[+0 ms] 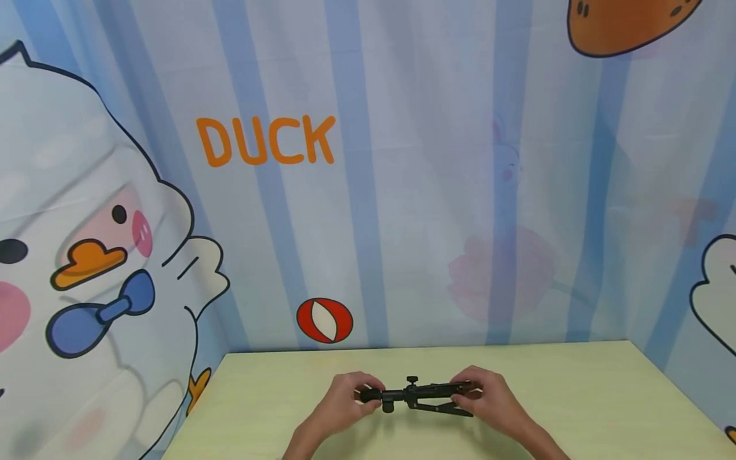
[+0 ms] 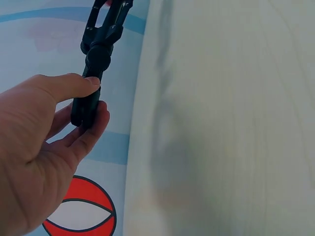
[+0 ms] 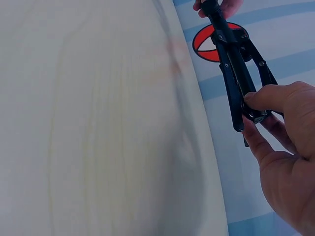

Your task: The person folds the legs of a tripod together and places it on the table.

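Note:
A small black tripod (image 1: 427, 392) is held sideways above the table, with its legs toward the right and one leg swung slightly away from the rest. My left hand (image 1: 343, 402) pinches its narrow end between thumb and fingers. At the leg end, my right hand (image 1: 491, 401) grips between thumb and fingers. In the left wrist view, the thumb of my left hand (image 2: 44, 123) presses on the tripod (image 2: 97, 58) near a round knob. From the right wrist, my right hand (image 3: 293, 123) holds the foot end of the tripod (image 3: 236, 59), where the legs stand somewhat spread.
The pale yellow-green table (image 1: 276, 383) reaches back to a blue and white striped curtain (image 1: 414, 191). Printed on the curtain are a duck (image 1: 86, 160), a red and white ball (image 1: 342, 319) and orange lettering (image 1: 267, 140). Soft shadows fall on the tabletop below my hands.

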Motion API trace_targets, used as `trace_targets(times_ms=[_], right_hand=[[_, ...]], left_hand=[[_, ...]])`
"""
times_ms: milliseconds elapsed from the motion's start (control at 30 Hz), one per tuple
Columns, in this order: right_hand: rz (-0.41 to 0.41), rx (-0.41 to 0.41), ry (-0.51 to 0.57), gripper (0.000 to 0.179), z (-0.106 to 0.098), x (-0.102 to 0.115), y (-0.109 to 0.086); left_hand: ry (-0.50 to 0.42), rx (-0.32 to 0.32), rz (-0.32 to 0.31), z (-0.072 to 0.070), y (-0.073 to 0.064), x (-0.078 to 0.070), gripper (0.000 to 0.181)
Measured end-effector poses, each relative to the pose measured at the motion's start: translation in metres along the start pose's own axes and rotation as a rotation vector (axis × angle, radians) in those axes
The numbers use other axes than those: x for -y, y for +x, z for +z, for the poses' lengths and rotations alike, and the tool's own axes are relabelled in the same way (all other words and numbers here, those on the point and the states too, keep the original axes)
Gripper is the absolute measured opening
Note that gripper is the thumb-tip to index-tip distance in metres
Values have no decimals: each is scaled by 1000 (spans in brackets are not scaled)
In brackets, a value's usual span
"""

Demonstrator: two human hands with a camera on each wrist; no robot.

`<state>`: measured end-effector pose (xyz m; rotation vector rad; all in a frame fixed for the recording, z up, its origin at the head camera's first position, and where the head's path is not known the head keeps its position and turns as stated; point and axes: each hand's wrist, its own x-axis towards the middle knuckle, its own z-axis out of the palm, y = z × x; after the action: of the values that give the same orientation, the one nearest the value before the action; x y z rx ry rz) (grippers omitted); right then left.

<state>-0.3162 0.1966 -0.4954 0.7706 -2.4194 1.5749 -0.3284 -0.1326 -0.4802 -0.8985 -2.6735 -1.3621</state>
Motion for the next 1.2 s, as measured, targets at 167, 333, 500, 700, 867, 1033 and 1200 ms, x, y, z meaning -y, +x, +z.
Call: trace_targets(times_ms=[167,333,500,700,867,1033,1200], right_hand=[[14,36,-23,18,1,-5,0],[12,43,-45,18,2,-13,-2],[-22,58,-68,17,2,-19,-4],[-30,90,-80,17,2,-24,-6],[-15,100,-90,17,1,-28,-6],[17,108,-106,17,1,-31,-5],[42,115,-127,18,0,-32,-3]], left_hand=[[99,30,33,6,2,8,17],[197,58,44,12,5,9,17],[276,91,34,17,8,9,18],[301,118,20,22,9,10,18],[302,110,31,27,11,17,18],[309,109,26,31,13,22,18],[313,111,28,32,15,24,17]])
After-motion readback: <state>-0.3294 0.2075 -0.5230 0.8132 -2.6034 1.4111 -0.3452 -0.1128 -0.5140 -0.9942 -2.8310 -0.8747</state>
